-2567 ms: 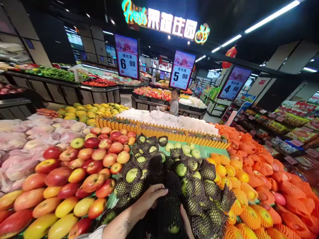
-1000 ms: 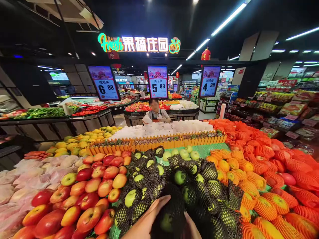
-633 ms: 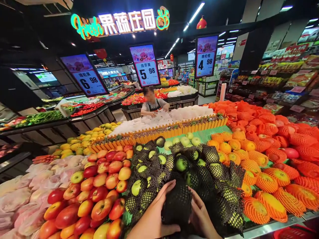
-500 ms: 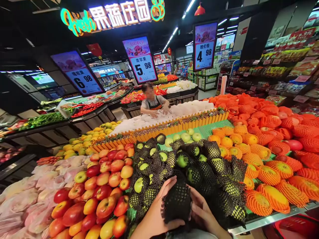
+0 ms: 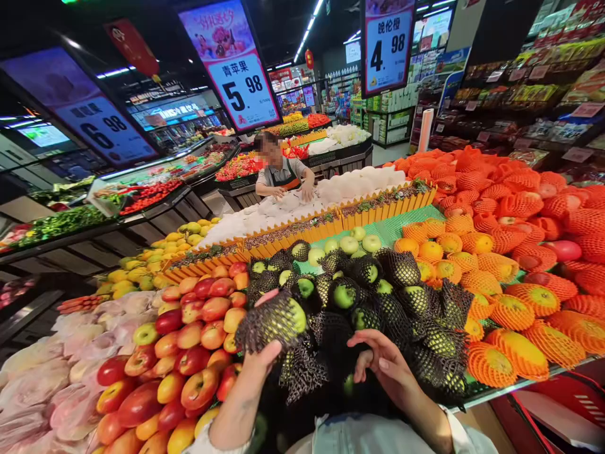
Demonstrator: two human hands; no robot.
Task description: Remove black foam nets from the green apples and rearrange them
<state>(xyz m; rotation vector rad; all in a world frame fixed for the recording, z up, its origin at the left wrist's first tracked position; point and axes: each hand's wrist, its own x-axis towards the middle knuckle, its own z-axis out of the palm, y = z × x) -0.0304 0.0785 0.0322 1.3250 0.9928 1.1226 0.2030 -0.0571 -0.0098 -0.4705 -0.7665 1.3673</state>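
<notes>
My left hand [image 5: 265, 358] grips a green apple [image 5: 299, 316] in a black foam net sleeve, held up over the display. Its thumb shows in front, and the other fingers are mostly hidden behind the sleeve. My right hand [image 5: 386, 369] is apart from that apple, fingers bent but spread, with nothing in it. It hovers above dark netting at the near side of the pile. Beneath and beyond both hands lie several netted green apples [image 5: 344, 296]. Bare green apples [image 5: 348, 244] rest behind them on a green mat.
Red apples [image 5: 201, 388] lie at left, beside pale bagged fruit [image 5: 70, 378]. Orange-netted oranges [image 5: 494, 366] fill the right. A low orange fence [image 5: 293, 239] crosses behind the apples. Beyond it, a co-worker [image 5: 283, 173] has both hands on white-wrapped produce [image 5: 265, 217]. A red basket [image 5: 562, 403] is at lower right.
Both hands were around a black-netted item near the body. Now my left hand has moved up and left with a netted apple, and my right hand is free. The view has tilted down.
</notes>
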